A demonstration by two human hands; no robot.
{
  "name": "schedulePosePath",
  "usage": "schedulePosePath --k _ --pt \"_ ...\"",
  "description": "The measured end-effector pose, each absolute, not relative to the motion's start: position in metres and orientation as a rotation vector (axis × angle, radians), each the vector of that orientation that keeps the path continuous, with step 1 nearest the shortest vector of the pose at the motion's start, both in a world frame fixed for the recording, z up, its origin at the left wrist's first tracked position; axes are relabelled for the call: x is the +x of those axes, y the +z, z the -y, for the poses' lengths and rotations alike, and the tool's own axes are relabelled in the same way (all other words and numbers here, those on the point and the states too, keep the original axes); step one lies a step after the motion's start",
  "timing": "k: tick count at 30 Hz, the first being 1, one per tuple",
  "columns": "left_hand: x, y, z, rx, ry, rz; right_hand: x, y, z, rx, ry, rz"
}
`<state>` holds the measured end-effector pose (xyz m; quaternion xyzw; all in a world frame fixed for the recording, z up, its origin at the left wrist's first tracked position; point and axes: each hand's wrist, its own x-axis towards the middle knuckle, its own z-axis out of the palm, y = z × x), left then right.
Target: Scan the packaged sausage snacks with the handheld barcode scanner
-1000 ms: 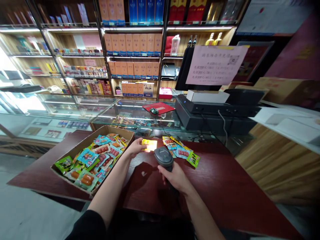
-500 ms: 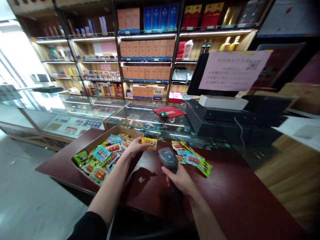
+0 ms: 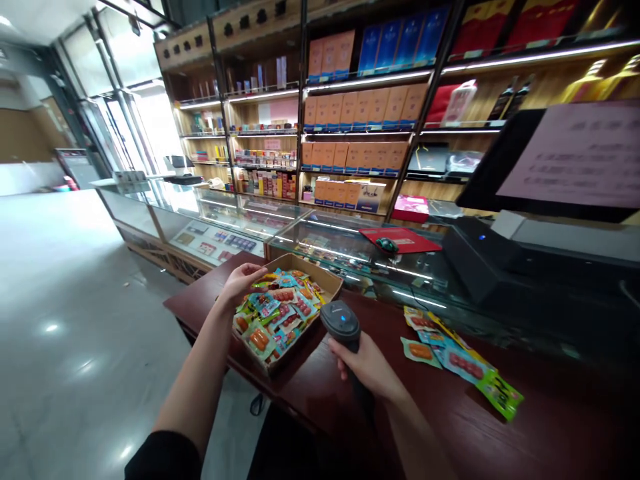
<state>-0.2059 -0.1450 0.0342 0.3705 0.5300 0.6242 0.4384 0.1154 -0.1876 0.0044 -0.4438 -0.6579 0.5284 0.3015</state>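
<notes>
Barcode scanner (image 3: 345, 323) gripped at a dark red desk (image 3: 560, 433)

The scanner is held upright and closed firmly around its handle by the right hand (image 3: 365, 367), with its head tilted up and kept clear of the fingers; a grip low on the handle serves best for this. The left hand (image 3: 243, 283) is held open, its fingers loosely curled, with nothing visibly in it, at the rim of a cardboard box (image 3: 327, 283) heaped with bright sausage packets (image 3: 277, 313). Further packets (image 3: 457, 360) are spread on the desk to the right, well apart from the box.
</notes>
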Motion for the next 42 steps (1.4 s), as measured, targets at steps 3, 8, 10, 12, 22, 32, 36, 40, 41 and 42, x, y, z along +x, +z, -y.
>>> schedulePosePath --k 3,8,10,12,22,32,36,40,41,42 --pt "-0.208 0.033 0.15 0.895 1.566 -1.341 0.111 0.001 0.188 -1.181 1.421 1.739" --pt "-0.186 0.036 0.145 0.935 1.536 -1.322 0.116 0.004 0.19 -1.21 1.395 1.709" --pt "-0.17 0.036 0.14 0.964 1.499 -1.269 0.121 0.007 0.191 -1.221 1.387 1.691" --pt "-0.151 0.033 0.133 1.002 1.42 -1.224 0.128 0.008 0.191 -1.241 1.393 1.655" --pt "0.0 -0.006 0.09 1.193 1.024 -1.094 0.208 -0.007 0.201 -1.377 1.261 1.377" --pt "0.133 -0.048 0.067 1.645 0.744 -1.111 0.301 -0.015 0.231 -1.528 1.093 1.156" --pt "0.168 -0.064 0.069 2.046 0.726 -1.269 0.327 -0.024 0.243 -1.545 1.053 1.114" --pt "0.187 -0.083 0.081 2.33 0.644 -1.392 0.339 -0.033 0.249 -1.551 1.048 1.053" --pt "0.188 -0.087 0.085 2.379 0.619 -1.413 0.339 -0.034 0.249 -1.556 1.047 1.045" --pt "0.189 -0.09 0.089 2.414 0.602 -1.422 0.339 -0.036 0.248 -1.56 1.048 1.048"
